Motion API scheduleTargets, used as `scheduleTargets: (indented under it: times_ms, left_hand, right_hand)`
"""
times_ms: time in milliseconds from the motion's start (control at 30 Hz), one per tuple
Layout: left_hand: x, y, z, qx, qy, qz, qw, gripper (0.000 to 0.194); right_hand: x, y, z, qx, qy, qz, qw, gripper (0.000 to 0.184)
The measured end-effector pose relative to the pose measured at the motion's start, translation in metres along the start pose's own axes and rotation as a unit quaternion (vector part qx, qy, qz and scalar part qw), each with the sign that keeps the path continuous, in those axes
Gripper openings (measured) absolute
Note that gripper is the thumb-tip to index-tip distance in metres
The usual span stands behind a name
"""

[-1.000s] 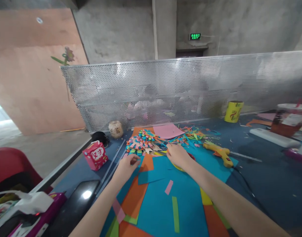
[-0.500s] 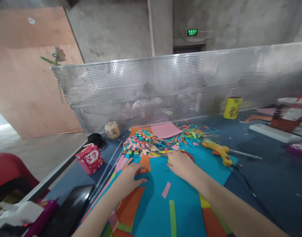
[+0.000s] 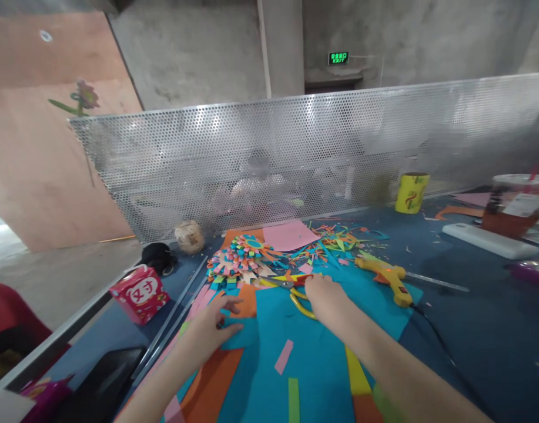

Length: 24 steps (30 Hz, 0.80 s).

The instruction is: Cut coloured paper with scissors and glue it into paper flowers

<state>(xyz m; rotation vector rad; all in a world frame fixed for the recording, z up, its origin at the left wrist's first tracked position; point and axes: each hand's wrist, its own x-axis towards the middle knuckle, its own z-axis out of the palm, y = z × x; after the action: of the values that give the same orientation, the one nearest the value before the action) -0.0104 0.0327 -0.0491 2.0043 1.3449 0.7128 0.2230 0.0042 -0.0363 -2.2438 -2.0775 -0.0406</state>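
right grip (image 3: 325, 298): curled, hold unclear; scissors (image 3: 288, 284) against it, best held by handles (image 3: 301, 308). left grip (image 3: 211, 324): loosely open, seemingly empty.

Room above blue paper (image 3: 315, 358) — glue gun (image 3: 387, 274) blocks right.

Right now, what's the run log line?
Left grip: open, near flat blue paper; right grip: at yellow-handled metal scissors, hold unclear; yellow glue gun: right of scissors

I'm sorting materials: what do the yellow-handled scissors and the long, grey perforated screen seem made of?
Yellow-handled scissors: grey blades, likely metal; evenly coloured handle, probably smooth plastic. Long, grey perforated screen: likely bare metal, from its silvery sheen and regular holes.
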Motion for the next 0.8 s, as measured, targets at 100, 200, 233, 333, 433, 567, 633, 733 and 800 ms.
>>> scheduleTargets:
  times_ms: [100, 200, 233, 333, 433, 567, 633, 733, 800]
  left_hand:
    - [0.001, -0.001, -0.003, 0.018, 0.001, 0.002, 1.000, 0.034]
    - [0.000, 0.000, -0.005, 0.040, 0.023, 0.023, 0.999, 0.026]
    - [0.000, 0.001, -0.006, 0.048, 0.029, 0.029, 0.998, 0.025]
    - [-0.003, 0.006, -0.010, 0.065, 0.030, 0.042, 0.997, 0.023]
    - [-0.007, 0.011, -0.014, 0.099, 0.006, 0.039, 0.994, 0.025]
    - [-0.010, 0.015, -0.009, 0.217, 0.062, 0.083, 0.971, 0.036]
    - [-0.011, 0.019, 0.002, 0.241, 0.061, 0.149, 0.957, 0.039]
    - [-0.013, 0.027, 0.021, 0.252, -0.035, 0.244, 0.936, 0.053]
    - [-0.013, 0.033, 0.031, 0.284, -0.081, 0.271, 0.916, 0.055]
  right_hand:
    - [0.003, 0.003, -0.002, -0.014, -0.017, 0.003, 1.000, 0.031]
    - [0.003, 0.003, -0.010, -0.026, -0.007, 0.001, 1.000, 0.034]
    - [0.003, 0.003, -0.013, -0.029, 0.003, 0.000, 1.000, 0.033]
    - [0.001, 0.002, -0.019, -0.030, 0.038, -0.002, 0.999, 0.032]
    - [0.001, 0.000, -0.018, -0.012, 0.082, -0.003, 0.997, 0.030]
    - [0.006, -0.003, -0.012, 0.057, 0.154, -0.016, 0.986, 0.025]
    - [0.008, -0.004, -0.010, 0.086, 0.174, -0.023, 0.981, 0.023]
    - [0.010, -0.004, -0.009, 0.128, 0.195, -0.028, 0.972, 0.020]
    - [0.010, -0.002, -0.008, 0.157, 0.198, -0.027, 0.967, 0.022]
